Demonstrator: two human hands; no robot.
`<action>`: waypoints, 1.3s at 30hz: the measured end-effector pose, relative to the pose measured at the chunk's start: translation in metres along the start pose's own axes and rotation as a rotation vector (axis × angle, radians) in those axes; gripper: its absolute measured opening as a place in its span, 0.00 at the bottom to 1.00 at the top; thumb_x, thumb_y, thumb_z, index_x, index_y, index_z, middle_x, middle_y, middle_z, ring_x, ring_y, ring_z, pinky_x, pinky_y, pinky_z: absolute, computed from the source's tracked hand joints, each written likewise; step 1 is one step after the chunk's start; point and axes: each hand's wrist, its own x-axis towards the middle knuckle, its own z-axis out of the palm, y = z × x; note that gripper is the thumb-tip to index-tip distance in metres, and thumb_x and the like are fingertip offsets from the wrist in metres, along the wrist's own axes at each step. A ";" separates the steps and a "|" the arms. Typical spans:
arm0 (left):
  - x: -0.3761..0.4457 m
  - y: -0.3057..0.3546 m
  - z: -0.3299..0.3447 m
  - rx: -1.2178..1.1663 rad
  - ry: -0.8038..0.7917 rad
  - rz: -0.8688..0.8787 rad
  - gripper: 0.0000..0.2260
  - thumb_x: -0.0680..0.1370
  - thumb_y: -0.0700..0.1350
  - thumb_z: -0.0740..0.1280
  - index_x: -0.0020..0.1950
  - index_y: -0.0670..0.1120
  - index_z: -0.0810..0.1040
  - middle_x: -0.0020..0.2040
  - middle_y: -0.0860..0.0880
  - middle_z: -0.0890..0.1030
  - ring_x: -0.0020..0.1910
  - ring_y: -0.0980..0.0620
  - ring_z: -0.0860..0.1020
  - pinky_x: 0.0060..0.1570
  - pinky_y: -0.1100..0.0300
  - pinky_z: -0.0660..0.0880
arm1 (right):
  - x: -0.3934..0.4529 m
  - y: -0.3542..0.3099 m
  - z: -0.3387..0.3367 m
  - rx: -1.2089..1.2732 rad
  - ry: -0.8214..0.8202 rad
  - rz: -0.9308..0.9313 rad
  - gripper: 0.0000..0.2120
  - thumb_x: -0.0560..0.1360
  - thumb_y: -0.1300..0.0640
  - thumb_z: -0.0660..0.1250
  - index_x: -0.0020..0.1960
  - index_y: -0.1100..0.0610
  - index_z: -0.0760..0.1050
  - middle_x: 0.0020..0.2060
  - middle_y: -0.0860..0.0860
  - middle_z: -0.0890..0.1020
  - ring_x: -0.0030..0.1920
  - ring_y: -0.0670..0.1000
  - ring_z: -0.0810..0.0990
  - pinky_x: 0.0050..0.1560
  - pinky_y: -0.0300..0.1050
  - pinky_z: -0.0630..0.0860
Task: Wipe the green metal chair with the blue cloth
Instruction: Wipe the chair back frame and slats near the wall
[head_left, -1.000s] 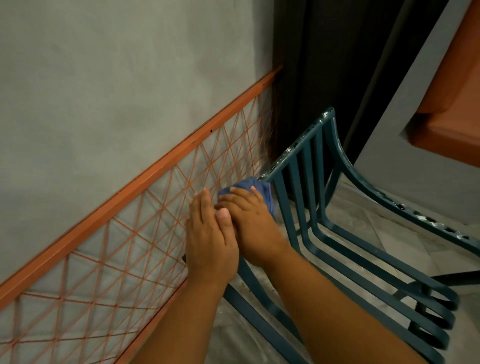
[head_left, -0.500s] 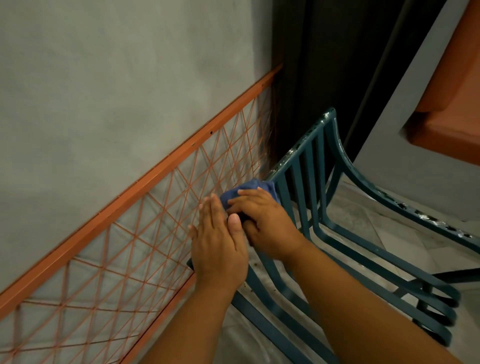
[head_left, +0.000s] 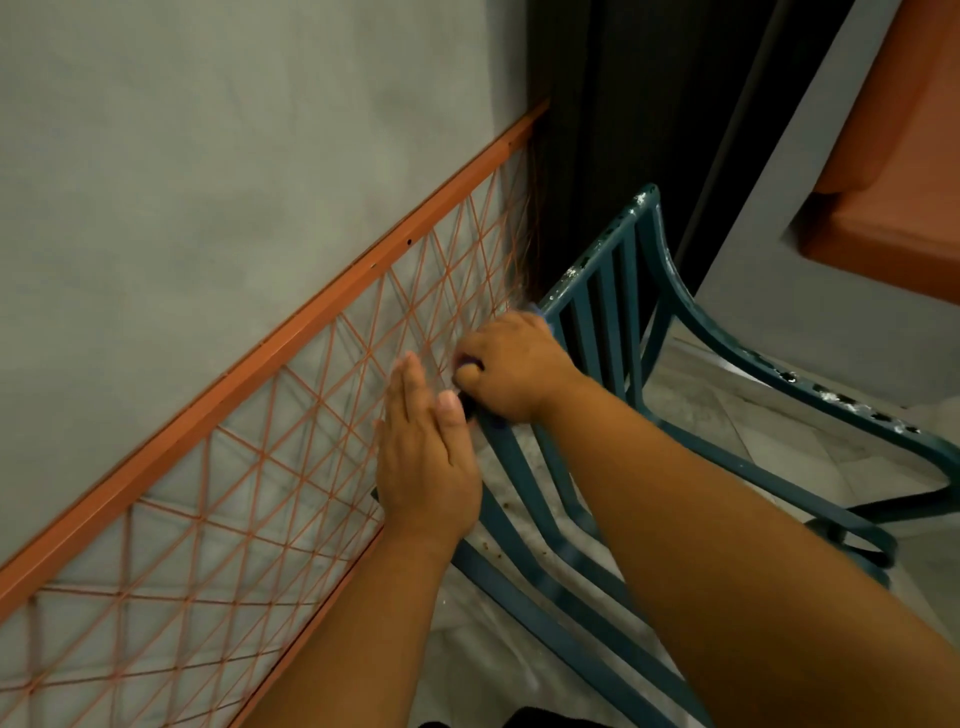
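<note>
Blue cloth is now almost wholly hidden under the right hand, which has curled tighter round it at the corner of the green chair beside the orange lattice. The left hand stays flat, fingers straight, against the chair's edge, now slightly lower.
</note>
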 end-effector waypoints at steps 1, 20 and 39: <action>0.000 0.000 0.000 0.000 0.009 0.004 0.31 0.79 0.60 0.39 0.78 0.46 0.49 0.78 0.48 0.55 0.77 0.52 0.53 0.73 0.45 0.56 | 0.002 -0.002 0.004 -0.050 0.031 0.040 0.17 0.76 0.47 0.55 0.51 0.52 0.79 0.47 0.53 0.81 0.54 0.55 0.74 0.61 0.52 0.63; -0.002 0.004 -0.002 0.052 -0.019 0.019 0.33 0.77 0.61 0.37 0.78 0.45 0.50 0.78 0.46 0.56 0.77 0.49 0.54 0.73 0.44 0.56 | -0.030 0.002 0.018 0.337 0.113 -0.089 0.19 0.78 0.49 0.57 0.62 0.54 0.78 0.64 0.51 0.77 0.72 0.54 0.65 0.73 0.55 0.54; 0.033 0.032 0.009 0.104 0.131 0.050 0.29 0.80 0.57 0.43 0.75 0.43 0.60 0.75 0.43 0.62 0.75 0.45 0.58 0.74 0.48 0.51 | -0.027 0.001 0.049 0.084 0.065 -0.071 0.27 0.76 0.45 0.48 0.72 0.50 0.68 0.70 0.51 0.72 0.75 0.58 0.61 0.74 0.58 0.54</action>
